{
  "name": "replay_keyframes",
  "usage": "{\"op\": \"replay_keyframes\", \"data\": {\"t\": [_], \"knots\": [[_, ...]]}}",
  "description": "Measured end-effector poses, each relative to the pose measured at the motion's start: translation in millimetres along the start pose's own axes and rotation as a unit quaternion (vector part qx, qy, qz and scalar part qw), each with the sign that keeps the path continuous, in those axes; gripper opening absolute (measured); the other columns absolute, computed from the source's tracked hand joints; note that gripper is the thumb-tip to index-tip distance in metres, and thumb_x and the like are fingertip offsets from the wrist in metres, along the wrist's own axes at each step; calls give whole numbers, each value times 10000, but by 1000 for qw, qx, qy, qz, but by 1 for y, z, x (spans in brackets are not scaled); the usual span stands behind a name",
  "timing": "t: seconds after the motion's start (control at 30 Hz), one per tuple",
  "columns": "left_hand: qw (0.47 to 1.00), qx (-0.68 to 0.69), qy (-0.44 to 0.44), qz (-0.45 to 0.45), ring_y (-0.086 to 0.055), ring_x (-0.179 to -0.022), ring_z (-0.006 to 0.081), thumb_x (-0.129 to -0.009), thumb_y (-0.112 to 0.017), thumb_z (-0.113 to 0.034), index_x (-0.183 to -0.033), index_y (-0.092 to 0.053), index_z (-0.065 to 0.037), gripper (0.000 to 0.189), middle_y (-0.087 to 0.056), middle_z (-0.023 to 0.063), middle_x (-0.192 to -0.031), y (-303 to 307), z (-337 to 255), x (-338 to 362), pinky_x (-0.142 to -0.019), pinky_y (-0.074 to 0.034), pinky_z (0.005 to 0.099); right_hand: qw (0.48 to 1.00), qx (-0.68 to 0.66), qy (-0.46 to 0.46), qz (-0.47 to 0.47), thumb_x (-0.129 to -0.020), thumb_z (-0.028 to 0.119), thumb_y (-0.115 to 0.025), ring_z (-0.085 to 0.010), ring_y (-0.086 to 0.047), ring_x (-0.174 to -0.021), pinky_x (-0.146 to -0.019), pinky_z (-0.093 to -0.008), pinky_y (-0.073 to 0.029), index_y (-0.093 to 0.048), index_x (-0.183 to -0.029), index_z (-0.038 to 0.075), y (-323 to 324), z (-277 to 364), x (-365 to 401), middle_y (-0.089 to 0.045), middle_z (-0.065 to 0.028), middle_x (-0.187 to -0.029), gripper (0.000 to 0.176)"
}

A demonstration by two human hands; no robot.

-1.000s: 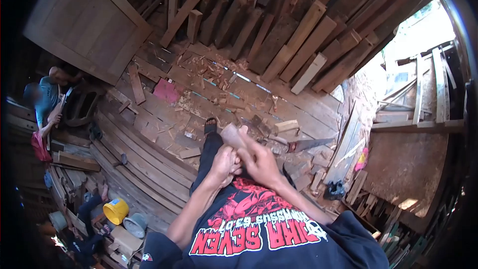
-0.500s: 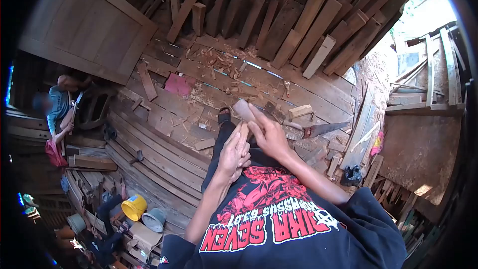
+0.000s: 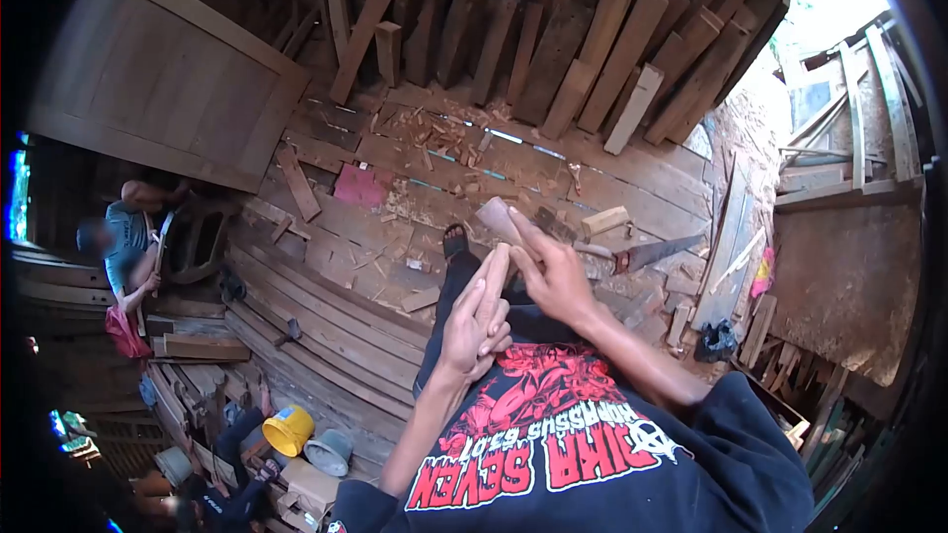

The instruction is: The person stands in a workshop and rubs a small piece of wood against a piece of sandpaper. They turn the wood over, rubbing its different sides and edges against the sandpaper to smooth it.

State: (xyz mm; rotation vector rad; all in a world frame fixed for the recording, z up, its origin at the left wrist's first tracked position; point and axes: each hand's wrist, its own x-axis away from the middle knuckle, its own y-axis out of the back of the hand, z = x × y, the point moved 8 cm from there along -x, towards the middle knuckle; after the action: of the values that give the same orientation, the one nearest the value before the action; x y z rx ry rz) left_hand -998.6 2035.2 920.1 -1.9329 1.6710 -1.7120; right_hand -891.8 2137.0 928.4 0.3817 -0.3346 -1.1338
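My right hand (image 3: 559, 282) is closed on a flat, grey-brown piece that looks like folded sandpaper (image 3: 500, 220), its index finger laid along it. Just below and to the left, my left hand (image 3: 472, 331) is wrapped round a narrow wooden piece (image 3: 501, 259); the fingers hide most of it. Both hands meet in front of my lap, the sandpaper close by the wood's upper end. Beyond my right hand, a handsaw (image 3: 664, 253) lies on the floor near a short wood block (image 3: 605, 221).
Boards (image 3: 583, 49) lean in a row at the back. Wood shavings (image 3: 434, 133) litter the plank floor. Long curved timbers (image 3: 326, 311) lie at left, near a yellow bucket (image 3: 287, 430). A person (image 3: 128, 242) works by a carved wooden frame (image 3: 202, 242); another person (image 3: 237, 474) is at lower left.
The view has shifted slightly, so the surroundings appear displaced. Both hands sit a little further right and lower, keeping their holds on the sandpaper and the wooden piece.
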Motion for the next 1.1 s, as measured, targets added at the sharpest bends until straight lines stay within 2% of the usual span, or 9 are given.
{"op": "replay_keyframes", "data": {"t": [0.07, 0.2, 0.33, 0.4, 0.5, 0.63, 0.83, 0.93, 1.1], "knots": [[999, 17, 38, 12, -281, -374, 72, -1143, -307, -443, -1358, -514, -190, 391, -395, -29, -627, 4, 12, 8, -405, -274, 232, 995, -25, -79, 54, -1023, 207, -626, -404, -706, -1116, -932, -432, -556, -539, -1506, 88, 11, 5, 12, -688, -264, -1260, 506], [998, -13, -41, 35, -287, -365, 78, -1141, -297, -476, -1355, -502, -157, 435, -365, -30, -579, -4, -17, 15, -409, -262, 230, 993, -35, 18, -108, -1080, 285, -572, -297, -603, -1330, -1081, -396, -476, -484, -1541, 44, 31, -74, 25, -599, -235, -1460, 528], [969, -112, -218, 13, -272, -417, 58, -1153, -300, -416, -1546, -395, -119, 502, -370, -22, -602, -5, -46, 21, -441, -293, 214, 948, -47, -151, -278, -1098, 401, -533, -230, -625, -1200, -1056, -373, -472, -433, -1566, 26, 77, -162, 32, -607, -186, -1443, 608], [952, -154, -263, 18, -342, -454, 70, -1142, -358, -398, -1480, -411, -18, 511, -405, -10, -620, -11, -58, 27, -459, -337, 228, 918, -105, -257, -283, -1076, 427, -560, -319, -486, -1439, -1184, -420, -366, -426, -1559, -3, 86, -199, 40, -510, -240, -1542, 660], [922, -234, -307, 29, -470, -536, 127, -1104, -441, -333, -1399, -422, 28, 466, -484, 40, -672, -22, -76, 33, -524, -434, 263, 912, -35, -263, -312, -1067, 430, -560, -264, -662, -1137, -1013, -393, -494, -493, -1508, 10, 76, -261, 62, -680, -205, -1303, 613], [905, -283, -313, 55, -612, -731, 179, -1002, -542, -252, -1284, -453, 10, 395, -606, 114, -813, -37, -95, 40, -706, -533, 323, 955, 67, -207, -202, -1005, 377, -613, -454, -637, -1226, -1025, -481, -495, -550, -1439, 10, 31, -320, 123, -667, -309, -1259, 571], [860, -325, -391, 48, -649, -854, 186, -976, -608, -128, -1231, -502, 6, 307, -651, 115, -968, -57, -119, 55, -803, -542, 337, 878, 148, -456, -12, -875, 451, -703, -484, -626, -1216, -1026, -527, -507, -629, -1350, 80, -7, -376, 268, -667, -333, -1245, 607], [846, -329, -414, 74, -649, -945, 182, -941, -650, 30, -1238, -540, 2, 318, -672, 132, -1073, -59, -124, 58, -853, -536, 329, 859, 156, -483, 67, -842, 466, -741, -464, -637, -1217, -1013, -523, -518, -646, -1329, 95, -22, -401, 305, -671, -331, -1245, 619], [822, -366, -428, 85, -671, -1062, 213, -915, -685, 99, -1208, -597, -20, 328, -689, 154, -1127, -82, -127, 71, -945, -549, 358, 891, 57, -450, -18, -865, 500, -723, -451, -649, -1213, -1014, -492, -518, -642, -1346, 77, -40, -445, 305, -694, -287, -1249, 645]]}}
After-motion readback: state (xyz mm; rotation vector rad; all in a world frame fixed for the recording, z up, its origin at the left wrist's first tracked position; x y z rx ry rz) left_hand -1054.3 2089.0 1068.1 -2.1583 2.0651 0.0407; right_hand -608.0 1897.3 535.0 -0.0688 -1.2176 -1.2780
